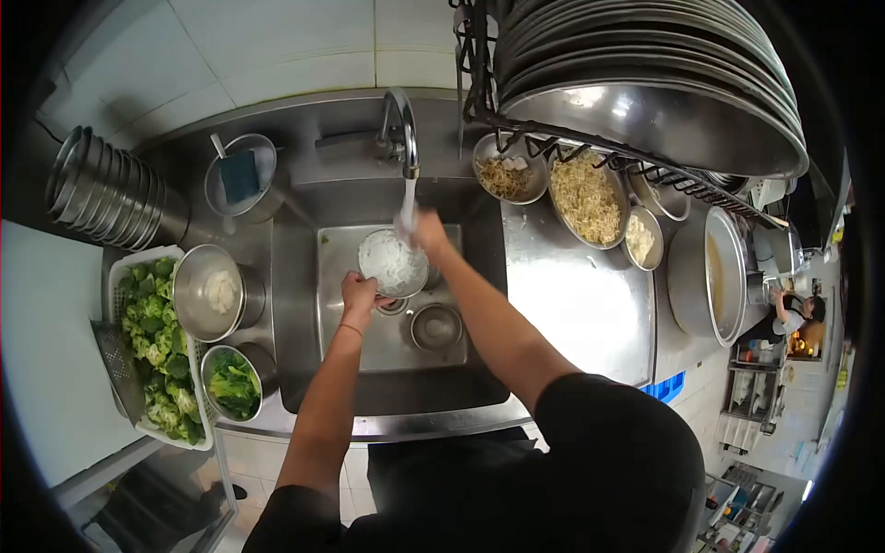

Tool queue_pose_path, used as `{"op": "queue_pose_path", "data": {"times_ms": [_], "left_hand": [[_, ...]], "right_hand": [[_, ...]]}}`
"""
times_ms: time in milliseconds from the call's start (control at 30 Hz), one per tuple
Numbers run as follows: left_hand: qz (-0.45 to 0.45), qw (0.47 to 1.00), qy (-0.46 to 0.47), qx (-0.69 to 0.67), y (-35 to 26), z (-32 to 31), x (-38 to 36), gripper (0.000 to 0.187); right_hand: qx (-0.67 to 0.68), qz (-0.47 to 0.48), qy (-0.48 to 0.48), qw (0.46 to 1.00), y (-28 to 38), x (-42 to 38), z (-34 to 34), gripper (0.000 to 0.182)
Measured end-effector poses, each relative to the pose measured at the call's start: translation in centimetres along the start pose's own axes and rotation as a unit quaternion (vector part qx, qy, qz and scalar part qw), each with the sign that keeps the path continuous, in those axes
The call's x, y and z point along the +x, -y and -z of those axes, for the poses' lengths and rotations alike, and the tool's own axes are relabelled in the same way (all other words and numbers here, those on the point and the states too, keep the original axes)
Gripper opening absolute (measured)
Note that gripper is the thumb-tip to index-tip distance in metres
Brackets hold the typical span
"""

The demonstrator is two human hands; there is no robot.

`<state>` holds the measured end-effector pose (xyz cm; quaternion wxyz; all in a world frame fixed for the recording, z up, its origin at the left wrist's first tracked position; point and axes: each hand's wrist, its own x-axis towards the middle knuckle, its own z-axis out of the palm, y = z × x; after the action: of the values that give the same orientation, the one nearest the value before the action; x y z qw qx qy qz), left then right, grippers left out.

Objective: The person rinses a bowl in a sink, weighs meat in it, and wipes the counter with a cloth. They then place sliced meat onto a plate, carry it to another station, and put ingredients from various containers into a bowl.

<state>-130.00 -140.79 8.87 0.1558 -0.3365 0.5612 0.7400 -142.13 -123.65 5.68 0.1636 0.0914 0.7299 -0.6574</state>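
My left hand (360, 293) grips the near-left rim of a round metal bowl (414, 288) in the sink (336, 334). White, foamy-looking contents (389, 261) fill much of the bowl; I cannot make out exactly what they are. Water (408, 195) runs from the curved faucet (406, 129) just above. Beside that stream, over the bowl's far-right edge, is my right hand (426, 234), smeared by motion, so its fingers do not show clearly. A smaller round metal bowl (436, 328) sits on the sink floor, near the drain.
At left stand a basket of broccoli (164, 341), a pot of leafy greens (232, 385), a metal bowl (189, 293) and stacked metal containers (115, 194). Bowls of sprouts (588, 198) line the right counter, below a rack of pans (664, 120). A person (791, 309) is farther right.
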Motion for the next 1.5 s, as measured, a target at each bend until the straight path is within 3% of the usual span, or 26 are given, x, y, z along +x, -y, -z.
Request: {"op": "queue_pose_path", "data": {"times_ms": [100,167,267,300,400,467,500,600,667,700,733,767,800,867,933,967,1033,1100,1133,1200,1233,1333,1367,1400,1467,1500], "left_hand": [[0.004,1.0,-0.002,0.012,1.2,-0.9,1.9,0.021],[0.011,0.999,-0.02,0.031,1.0,-1.9,1.8,0.02],[-0.022,0.999,-0.03,-0.021,0.8,-3.0,0.8,0.02],[-0.011,0.998,-0.044,-0.044,0.6,-3.2,0.6,0.02],[-0.017,0.996,-0.077,-0.036,-0.6,-4.3,-1.4,0.021],[-0.048,0.996,-0.073,-0.022,1.6,-5.0,-1.0,0.022],[-0.034,0.995,-0.084,-0.029,1.8,-4.7,-0.2,0.021],[-0.002,0.993,-0.058,-0.1,1.7,-1.5,0.8,0.016],[-0.013,0.997,0.023,-0.07,2.5,-0.9,1.8,0.016],[-0.042,0.999,-0.017,0.0,2.2,-1.4,2.2,0.01],[-0.04,0.999,-0.019,-0.001,2.0,-2.1,2.7,0.01],[-0.047,0.997,-0.063,0.018,2.3,-2.9,3.0,0.009],[-0.052,0.992,-0.104,0.04,2.8,-3.3,3.1,0.007],[-0.019,0.997,-0.08,-0.014,3.7,-3.4,2.8,0.009],[0.067,0.992,-0.037,-0.102,4.8,-3.9,2.8,0.011],[0.067,0.992,-0.035,-0.105,5.1,-3.4,3.1,0.011],[0.095,0.985,0.046,-0.135,6.0,-0.7,3.6,0.023],[0.132,0.976,0.12,-0.128,6.1,0.2,4.0,0.036],[0.135,0.975,0.12,-0.127,6.1,0.4,3.6,0.036],[0.07,0.98,0.163,-0.093,5.1,0.3,3.8,0.035],[0.088,0.98,0.168,-0.057,4.5,0.4,3.8,0.038],[0.073,0.99,0.114,-0.029,3.5,-1.1,2.8,0.033],[0.07,0.995,0.074,0.023,2.4,-1.8,2.5,0.03],[0.067,0.995,0.077,0.02,1.3,-2.2,2.1,0.03],[-0.001,0.992,0.061,0.108,0.5,-2.4,1.4,0.028],[-0.001,0.992,0.061,0.109,2.4,-2.5,2.9,0.028]], "right_hand": [[0.065,-0.019,-0.028,0.997,0.4,-7.4,-1.1,0.014],[0.399,-0.066,-0.099,0.909,1.3,-8.2,-3.0,0.01],[0.413,-0.113,0.045,0.903,0.5,-6.9,-2.9,0.007],[0.126,-0.097,0.028,0.987,0.0,-6.5,-2.4,0.011],[-0.016,0.051,-0.004,0.999,-7.2,-3.4,-0.9,0.021],[-0.178,0.088,-0.11,0.974,-6.5,-4.1,-2.4,0.023],[-0.289,0.206,0.023,0.935,-7.7,-2.9,-3.4,0.025],[-0.454,0.215,0.267,0.823,-3.9,-3.4,-2.3,0.03],[-0.593,0.232,0.176,0.751,-4.3,-2.2,-2.4,0.03],[-0.544,0.18,0.094,0.814,-4.3,-3.1,-2.8,0.029],[-0.544,0.18,0.097,0.814,-7.0,-3.0,-3.4,0.029],[-0.315,0.077,0.102,0.941,-11.7,-2.6,-3.6,0.031],[-0.06,-0.035,0.091,0.993,-14.7,-2.7,-3.4,0.033],[0.054,-0.125,0.164,0.977,-12.5,-1.3,-2.6,0.033],[-0.211,0.05,-0.072,0.974,-12.8,-0.4,-4.8,0.028],[-0.214,0.051,-0.071,0.973,-12.7,0.2,-4.3,0.028],[-0.301,0.174,0.122,0.93,-12.7,0.6,-3.2,0.031],[-0.331,0.004,0.006,0.943,-7.0,-1.5,-4.9,0.032],[-0.33,0.002,0.005,0.944,-7.4,-2.5,-5.0,0.032],[-0.182,0.009,0.223,0.958,-7.2,-3.2,-5.0,0.033],[-0.228,0.163,0.149,0.948,-7.3,-3.4,-4.1,0.036],[-0.314,0.058,0.057,0.946,-7.6,-4.0,-4.3,0.037],[-0.217,0.069,0.164,0.96,-8.6,-4.0,-4.3,0.035],[-0.221,0.072,0.164,0.959,-9.2,-3.5,-3.3,0.035],[-0.331,0.072,-0.101,0.935,-8.4,-4.1,-2.0,0.028],[-0.397,0.086,-0.007,0.914,-10.3,-4.8,-2.4,0.025]]}}
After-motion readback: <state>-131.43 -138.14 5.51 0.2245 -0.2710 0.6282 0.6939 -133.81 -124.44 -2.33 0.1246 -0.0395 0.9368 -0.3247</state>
